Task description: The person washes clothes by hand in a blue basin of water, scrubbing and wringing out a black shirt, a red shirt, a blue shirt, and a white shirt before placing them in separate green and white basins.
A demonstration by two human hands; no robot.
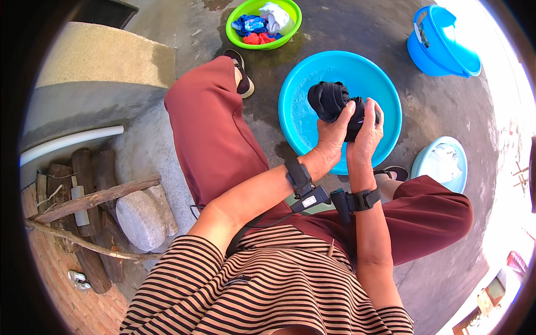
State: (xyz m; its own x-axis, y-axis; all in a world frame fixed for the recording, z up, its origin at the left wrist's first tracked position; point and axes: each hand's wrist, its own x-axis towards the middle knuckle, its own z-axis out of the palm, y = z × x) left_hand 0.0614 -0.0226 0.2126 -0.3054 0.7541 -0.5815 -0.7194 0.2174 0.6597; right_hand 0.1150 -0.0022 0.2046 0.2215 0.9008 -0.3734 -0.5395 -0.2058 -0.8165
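A bunched black cloth (328, 100), perhaps a garment, is gripped between my two hands above a large blue plastic basin (289, 113). My left hand (333, 134) has its thumb pressed along the near side of the bundle. On the other side my right hand (367, 130) wraps its fingers round the cloth, close beside the left. Part of the bundle bulges out beyond my left hand, towards the basin's middle. Sudsy water (307, 113) shows inside the basin. My palms hide some of the cloth.
A lime-green basin (234, 35) with colourful clothes (255, 27) stands at the top. A blue bucket (423, 50) is at upper right; below it sits a light-blue basin (418, 161) with white cloth (446, 161). Logs (90, 247), a stone (140, 220) and a white pipe (75, 140) lie left.
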